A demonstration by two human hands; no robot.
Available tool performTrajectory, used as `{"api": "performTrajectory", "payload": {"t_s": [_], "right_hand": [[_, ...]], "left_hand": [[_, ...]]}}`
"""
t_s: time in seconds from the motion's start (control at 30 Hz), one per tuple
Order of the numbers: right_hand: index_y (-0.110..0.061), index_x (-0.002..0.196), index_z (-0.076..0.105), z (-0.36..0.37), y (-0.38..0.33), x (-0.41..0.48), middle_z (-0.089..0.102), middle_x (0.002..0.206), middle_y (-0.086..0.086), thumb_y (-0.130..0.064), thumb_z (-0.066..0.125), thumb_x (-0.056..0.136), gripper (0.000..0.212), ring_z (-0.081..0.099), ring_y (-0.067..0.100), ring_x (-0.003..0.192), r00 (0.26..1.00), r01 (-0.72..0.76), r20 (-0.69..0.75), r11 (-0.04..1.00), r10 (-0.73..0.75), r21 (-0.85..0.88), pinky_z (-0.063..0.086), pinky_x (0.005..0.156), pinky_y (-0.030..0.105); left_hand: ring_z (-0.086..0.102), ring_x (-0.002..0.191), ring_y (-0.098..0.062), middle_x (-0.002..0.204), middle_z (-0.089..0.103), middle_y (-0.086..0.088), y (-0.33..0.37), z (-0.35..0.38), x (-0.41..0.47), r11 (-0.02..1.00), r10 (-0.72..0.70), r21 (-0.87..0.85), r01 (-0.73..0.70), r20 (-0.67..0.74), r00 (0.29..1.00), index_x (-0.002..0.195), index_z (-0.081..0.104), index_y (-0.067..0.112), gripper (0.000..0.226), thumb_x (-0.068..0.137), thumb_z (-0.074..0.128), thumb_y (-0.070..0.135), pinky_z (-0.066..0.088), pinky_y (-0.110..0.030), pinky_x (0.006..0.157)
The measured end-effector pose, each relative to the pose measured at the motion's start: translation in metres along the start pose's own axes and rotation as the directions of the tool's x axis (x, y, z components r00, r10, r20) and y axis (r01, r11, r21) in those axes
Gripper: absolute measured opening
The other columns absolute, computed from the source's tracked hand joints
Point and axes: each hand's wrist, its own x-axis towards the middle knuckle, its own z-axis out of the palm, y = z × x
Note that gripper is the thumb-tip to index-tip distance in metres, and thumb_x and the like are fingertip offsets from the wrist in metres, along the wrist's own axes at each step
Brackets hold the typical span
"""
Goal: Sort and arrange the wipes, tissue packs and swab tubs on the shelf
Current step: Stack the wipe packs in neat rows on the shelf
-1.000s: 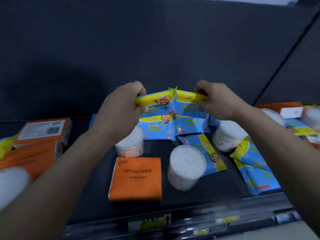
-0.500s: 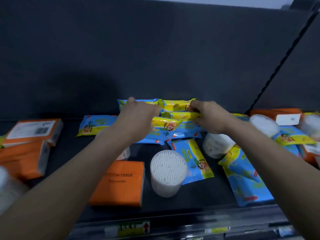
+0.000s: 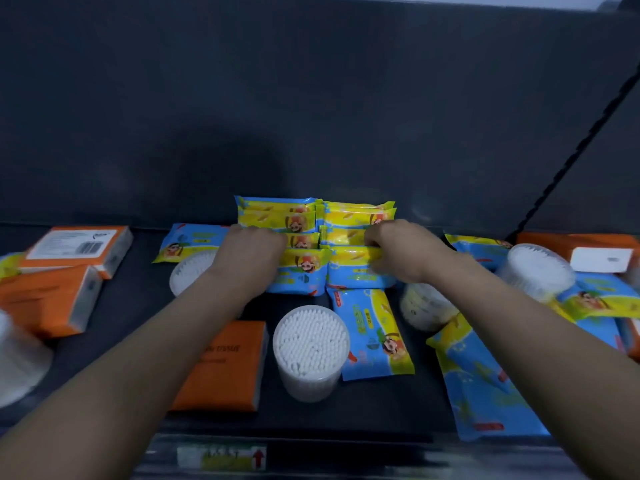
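Head view: shelf (image 3: 114, 306), dark, across the lower frame; wipes stack (image 3: 356, 216), two columns, centre, against the back wall; tissue pack (image 3: 225, 368), orange, flat, lower centre; swab tub (image 3: 310, 351), upright, just right of it; my left hand (image 3: 252, 254), fingers curled on the front-left pack (image 3: 301, 277); my right hand (image 3: 398, 247), pinching the front-right pack (image 3: 356, 275).

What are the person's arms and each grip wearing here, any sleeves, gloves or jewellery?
No sleeve shows: left forearm and right forearm are bare to the frame's edge. The left grip and right grip are bare hands, with no gloves, watch, bracelet or ring visible, though the picture is blurred.
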Motion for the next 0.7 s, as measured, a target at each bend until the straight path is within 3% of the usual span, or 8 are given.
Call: {"api": "performTrajectory", "payload": {"t_s": [0.17,0.27,0.37,0.5,0.63,0.7], "right_hand": [[-0.013,0.111,0.054,0.005,-0.005,0.007,0.059,0.118,0.01,-0.025,0.058,0.086,0.028,0.055,0.031,0.108,0.994,-0.034,-0.108,0.986,0.016,-0.166,0.032,0.072,0.03],[-0.012,0.115,0.051,0.007,-0.004,0.012,0.057,0.12,0.01,-0.023,0.057,0.087,0.031,0.051,0.029,0.111,0.986,-0.068,-0.161,0.974,0.034,-0.215,0.037,0.084,0.034],[-0.01,0.122,0.045,0.008,-0.003,0.014,0.052,0.125,0.01,-0.027,0.059,0.086,0.042,0.046,0.029,0.116,0.98,-0.116,-0.187,0.964,0.071,-0.241,0.035,0.091,0.037],[-0.008,0.123,0.043,0.01,-0.005,0.016,0.052,0.125,0.011,-0.028,0.061,0.086,0.046,0.046,0.03,0.115,0.97,-0.153,-0.223,0.955,0.097,-0.253,0.036,0.092,0.038],[-0.008,0.119,0.044,0.013,-0.01,0.015,0.052,0.118,0.011,-0.017,0.059,0.086,0.037,0.048,0.03,0.11,0.956,-0.182,-0.273,0.952,0.112,-0.245,0.038,0.087,0.037],[-0.007,0.117,0.046,0.012,-0.011,0.013,0.054,0.116,0.012,-0.013,0.06,0.085,0.035,0.049,0.031,0.108,0.954,-0.179,-0.282,0.952,0.106,-0.248,0.039,0.086,0.037]], "left_hand": [[0.056,0.103,-0.028,0.111,0.059,-0.006,-0.005,0.005,0.01,0.997,-0.074,0.006,0.074,-0.032,0.997,0.109,0.051,0.013,0.024,0.086,0.055,0.019,0.04,-0.04,0.088],[0.054,0.104,-0.032,0.112,0.057,-0.011,-0.005,0.011,0.014,0.993,-0.119,-0.033,0.116,-0.084,0.989,0.113,0.049,0.008,0.033,0.083,0.06,0.016,0.042,-0.044,0.085],[0.058,0.082,-0.036,0.09,0.061,-0.017,-0.008,0.012,0.016,0.995,-0.097,-0.022,0.094,-0.219,0.971,0.095,0.057,0.002,0.038,0.063,0.076,0.006,0.046,-0.042,0.069],[0.05,0.102,-0.032,0.111,0.053,-0.014,-0.01,0.013,0.017,0.992,-0.115,-0.064,0.106,-0.155,0.981,0.112,0.048,0.004,0.037,0.078,0.062,0.01,0.04,-0.041,0.081],[0.056,0.091,-0.033,0.101,0.058,-0.014,-0.012,0.011,0.018,0.995,-0.101,-0.021,0.099,-0.143,0.984,0.105,0.053,0.004,0.043,0.068,0.073,0.011,0.042,-0.04,0.072],[0.054,0.096,-0.032,0.106,0.056,-0.013,-0.013,0.011,0.017,0.996,-0.087,-0.04,0.082,-0.132,0.987,0.109,0.049,0.005,0.044,0.073,0.071,0.013,0.042,-0.04,0.074]]}}
